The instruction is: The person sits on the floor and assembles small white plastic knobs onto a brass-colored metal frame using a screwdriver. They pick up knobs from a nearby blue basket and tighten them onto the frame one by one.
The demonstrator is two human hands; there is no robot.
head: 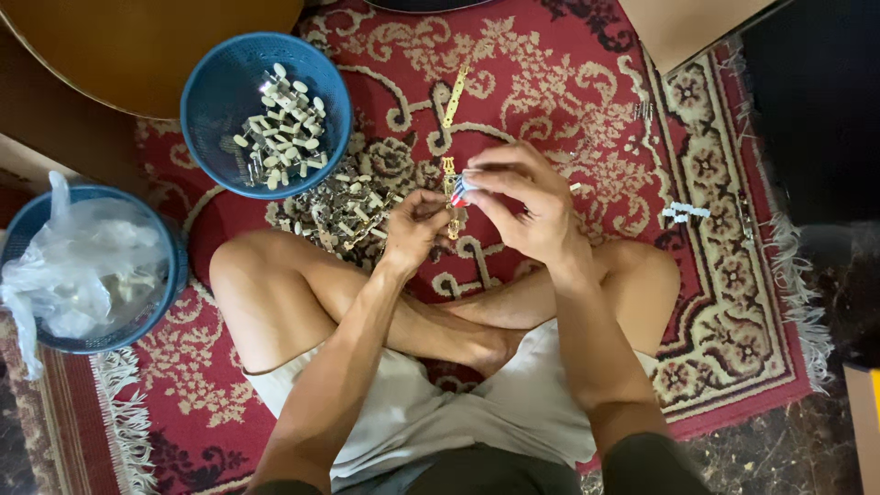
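Crossed bare legs (302, 302) nearest. Above them, left hand (414, 229) pinches a thin gold-coloured metal strip (451, 197); right hand (527, 202) fingers closed on a small red-blue tool (461, 190) at the strip's top. Best steadied low, tool square; loose metal pegs (344, 211) left.

There is one camera. It sits on the person's head and looks straight down from above. It is close, so the crossed legs and arms fill the middle and bottom of the frame. The left hand (414, 227) and right hand (527, 203) meet near the middle. The red rug (568, 82) spreads across the top and right. Two blue baskets (220, 92) sit at the upper left and left edge. No second view shares this scene.
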